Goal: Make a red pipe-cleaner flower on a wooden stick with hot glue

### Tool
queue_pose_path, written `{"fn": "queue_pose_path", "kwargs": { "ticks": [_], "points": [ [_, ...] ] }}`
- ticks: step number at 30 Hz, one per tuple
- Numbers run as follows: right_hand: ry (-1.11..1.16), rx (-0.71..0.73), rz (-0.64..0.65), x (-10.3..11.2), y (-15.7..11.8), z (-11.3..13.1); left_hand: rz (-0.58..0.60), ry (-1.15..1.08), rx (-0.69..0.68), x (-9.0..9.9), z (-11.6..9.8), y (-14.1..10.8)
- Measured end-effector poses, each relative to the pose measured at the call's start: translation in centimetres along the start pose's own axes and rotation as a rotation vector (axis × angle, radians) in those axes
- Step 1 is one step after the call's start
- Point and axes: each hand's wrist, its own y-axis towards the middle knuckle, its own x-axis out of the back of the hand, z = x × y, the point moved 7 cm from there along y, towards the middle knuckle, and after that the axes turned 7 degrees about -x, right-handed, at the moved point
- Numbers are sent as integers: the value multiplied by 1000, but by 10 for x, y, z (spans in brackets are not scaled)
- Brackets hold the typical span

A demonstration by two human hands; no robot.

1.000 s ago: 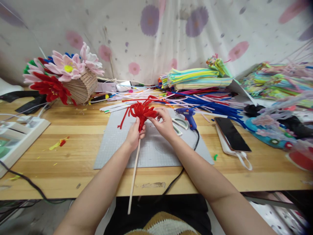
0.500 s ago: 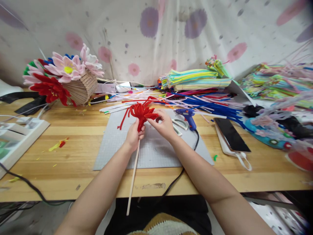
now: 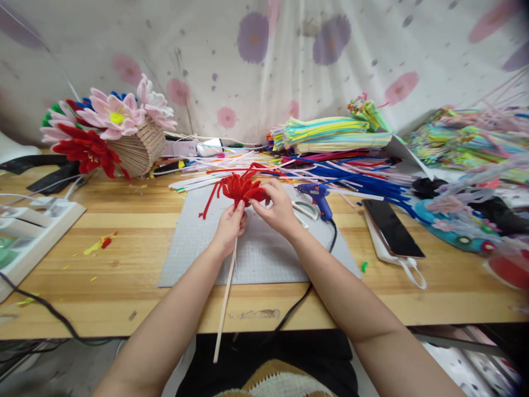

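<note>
Left hand [image 3: 228, 230] grasps the base of the red flower [image 3: 238, 187], its pale stick [image 3: 224, 314] slanting down below the fist past the table edge; right hand [image 3: 281, 208] pinches a petal at the flower's right side, thumb beneath; flower is held above the far part of the grey mat [image 3: 185, 256]; scissors [image 3: 306, 210] and blue glue gun [image 3: 318, 198] lie just right of the right hand.

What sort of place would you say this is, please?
Probably a craft workbench: bundles of pipe cleaners are piled at the back, a glue gun lies near the right hand, and fuzzy flowers stand at the left.
</note>
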Motion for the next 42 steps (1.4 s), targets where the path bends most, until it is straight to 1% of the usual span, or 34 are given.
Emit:
{"fn": "queue_pose_path", "kwargs": {
  "ticks": [7,11,14,16,17,20,22,23,25,28,30,32,34,36,37,39,42],
  "points": [
    [-41,-5,-33,-2,1,-4,-43,24,0,0,-2,-1],
    [-54,-2,-109,3,1,-6,-37,-12,3,-1,-1,-1],
    [-43,6,-137,8,1,-9,-16,-46,59,2,0,1],
    [-7,-16,-105,9,2,-14,34,-58,147,6,1,2],
    [30,-39,-66,9,3,-18,69,-60,199,8,2,3],
    [198,-140,104,3,3,-31,172,-53,332,14,2,5],
    [281,-192,206,-2,2,-38,217,-34,373,16,2,6],
    [292,-207,235,-3,1,-40,231,-13,373,16,1,7],
    [266,-214,246,-5,0,-43,246,52,345,14,-1,8],
    [220,-194,206,-5,-1,-44,276,171,286,9,-3,7],
    [239,-171,203,-6,-3,-41,286,264,229,7,-5,7],
    [274,-147,241,-10,-5,-37,272,400,120,10,-10,10],
    [293,-126,277,-14,-9,-34,264,579,-17,14,-16,13],
    [302,-111,287,-16,-12,-33,288,749,-130,15,-21,15],
    [310,-111,283,-16,-13,-32,307,814,-162,15,-22,15],
    [339,-119,275,-17,-15,-32,337,898,-177,15,-23,15],
    [387,-107,274,-16,-17,-28,338,938,-113,14,-26,11]
  ]
}}
